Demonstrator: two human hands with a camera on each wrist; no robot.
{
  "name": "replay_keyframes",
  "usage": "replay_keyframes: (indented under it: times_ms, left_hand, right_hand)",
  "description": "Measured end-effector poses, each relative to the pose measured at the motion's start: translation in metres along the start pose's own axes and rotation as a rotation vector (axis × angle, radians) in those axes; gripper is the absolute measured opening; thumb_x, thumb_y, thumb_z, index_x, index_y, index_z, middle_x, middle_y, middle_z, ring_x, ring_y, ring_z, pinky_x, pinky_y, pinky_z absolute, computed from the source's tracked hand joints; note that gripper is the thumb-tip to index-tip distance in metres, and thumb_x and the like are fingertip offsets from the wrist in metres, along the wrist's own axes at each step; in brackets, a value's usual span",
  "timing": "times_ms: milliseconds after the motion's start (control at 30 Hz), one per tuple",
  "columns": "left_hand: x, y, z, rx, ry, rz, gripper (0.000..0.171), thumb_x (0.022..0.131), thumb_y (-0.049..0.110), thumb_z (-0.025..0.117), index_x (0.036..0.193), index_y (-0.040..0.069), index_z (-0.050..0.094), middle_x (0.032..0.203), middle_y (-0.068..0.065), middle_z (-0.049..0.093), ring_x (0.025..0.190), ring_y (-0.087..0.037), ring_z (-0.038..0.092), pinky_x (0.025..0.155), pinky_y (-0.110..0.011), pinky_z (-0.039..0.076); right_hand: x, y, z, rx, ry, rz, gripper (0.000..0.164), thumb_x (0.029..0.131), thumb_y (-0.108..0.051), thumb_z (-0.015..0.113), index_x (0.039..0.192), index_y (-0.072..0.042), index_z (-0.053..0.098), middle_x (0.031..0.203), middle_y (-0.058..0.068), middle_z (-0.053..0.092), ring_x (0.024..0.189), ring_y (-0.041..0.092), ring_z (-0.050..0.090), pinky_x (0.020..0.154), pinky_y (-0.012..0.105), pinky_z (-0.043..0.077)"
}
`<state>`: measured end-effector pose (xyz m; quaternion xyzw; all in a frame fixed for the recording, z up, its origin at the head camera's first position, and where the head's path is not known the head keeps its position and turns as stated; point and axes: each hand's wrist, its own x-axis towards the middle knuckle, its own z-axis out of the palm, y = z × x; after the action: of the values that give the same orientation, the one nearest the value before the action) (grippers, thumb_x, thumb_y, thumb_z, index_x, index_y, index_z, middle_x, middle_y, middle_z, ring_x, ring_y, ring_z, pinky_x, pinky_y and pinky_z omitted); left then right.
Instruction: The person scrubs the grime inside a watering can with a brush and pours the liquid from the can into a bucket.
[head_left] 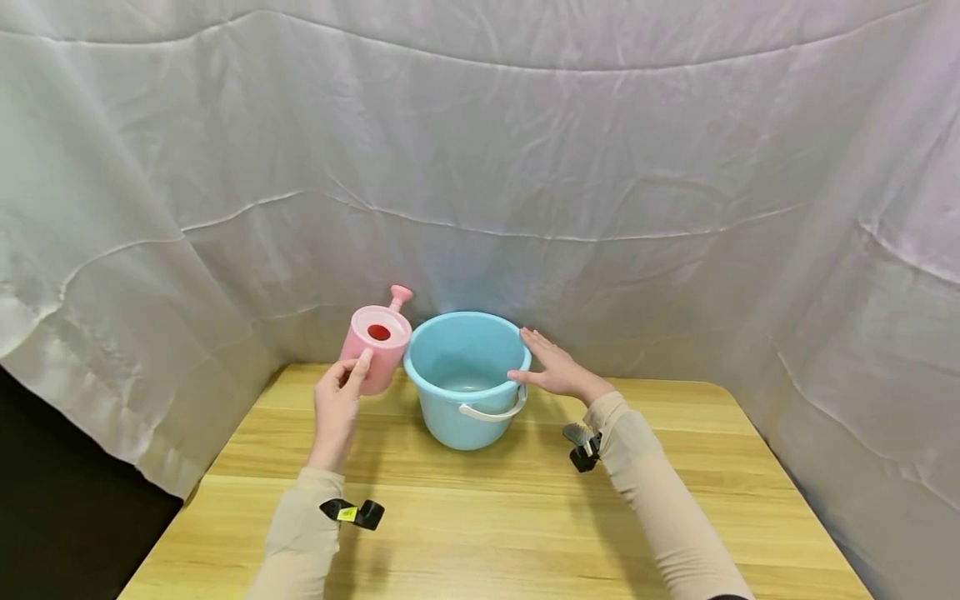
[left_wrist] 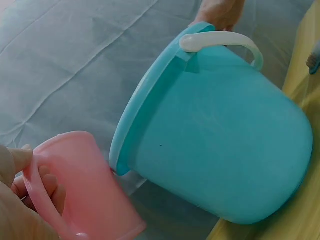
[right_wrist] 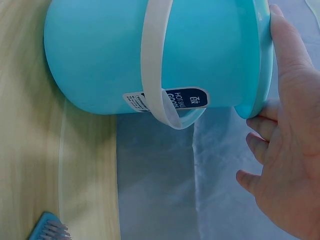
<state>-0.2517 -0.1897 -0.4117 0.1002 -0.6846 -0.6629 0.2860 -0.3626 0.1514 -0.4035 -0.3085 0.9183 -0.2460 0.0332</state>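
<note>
A pink watering can [head_left: 385, 360] is held by its handle in my left hand [head_left: 337, 410], left of a light blue bucket [head_left: 459, 421]. The can looks raised off the table, and its spout points toward the back. In the left wrist view, fingers curl round the can's handle [left_wrist: 42, 200]. The bucket stands upright with its white handle [right_wrist: 152, 65] hanging down at the near side. On the bucket's right rim rests my right hand [head_left: 558, 371], its fingers mostly straight and spread, the thumb on the near side.
A small blue brush [right_wrist: 48, 229] with bristles lies on the wooden table [head_left: 465, 525] right of the bucket, partly covered by the right wrist camera in the head view. Grey cloth [head_left: 480, 150] hangs behind and along the sides.
</note>
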Motion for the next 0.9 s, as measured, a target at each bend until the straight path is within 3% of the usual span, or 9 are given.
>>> replay_keyframes:
  times_ms: [367,533,800,900]
  left_hand:
    - [0.002,0.007,0.008,0.34,-0.017,0.25,0.028,0.091,0.033,0.069,0.091,0.004,0.071,0.081,-0.009,0.064,0.072,-0.009,0.049,0.064,-0.013,0.038]
    - [0.0,0.01,0.01,0.428,-0.038,0.391,0.021,0.09,0.024,0.071,0.089,0.003,0.07,0.082,-0.011,0.066,0.073,-0.014,0.053,0.066,-0.019,0.041]
    - [-0.003,0.014,0.014,0.499,-0.085,0.524,0.021,0.088,0.021,0.072,0.088,0.001,0.067,0.085,-0.015,0.066,0.08,-0.026,0.061,0.074,-0.039,0.052]
    - [-0.004,0.014,0.016,0.539,-0.107,0.586,0.021,0.087,0.019,0.073,0.088,-0.002,0.066,0.085,-0.017,0.067,0.083,-0.03,0.061,0.079,-0.044,0.051]
  right_hand:
    - [-0.002,-0.002,-0.001,0.017,0.005,-0.001,0.093,0.092,-0.052,0.06,0.154,-0.002,0.012,0.162,0.019,0.011,0.151,0.038,0.006,0.123,0.057,0.011]
    - [-0.003,-0.003,-0.001,0.012,0.0,0.003,0.093,0.092,-0.052,0.059,0.154,-0.002,0.012,0.163,0.019,0.01,0.151,0.038,0.006,0.122,0.057,0.011]
    - [-0.002,-0.001,-0.001,0.0,-0.002,-0.001,0.096,0.091,-0.057,0.058,0.155,-0.002,0.011,0.162,0.019,0.01,0.151,0.039,0.007,0.122,0.059,0.011]
    - [-0.003,-0.001,-0.002,0.001,-0.006,0.005,0.096,0.091,-0.057,0.058,0.155,-0.003,0.011,0.163,0.018,0.009,0.151,0.038,0.006,0.122,0.058,0.011]
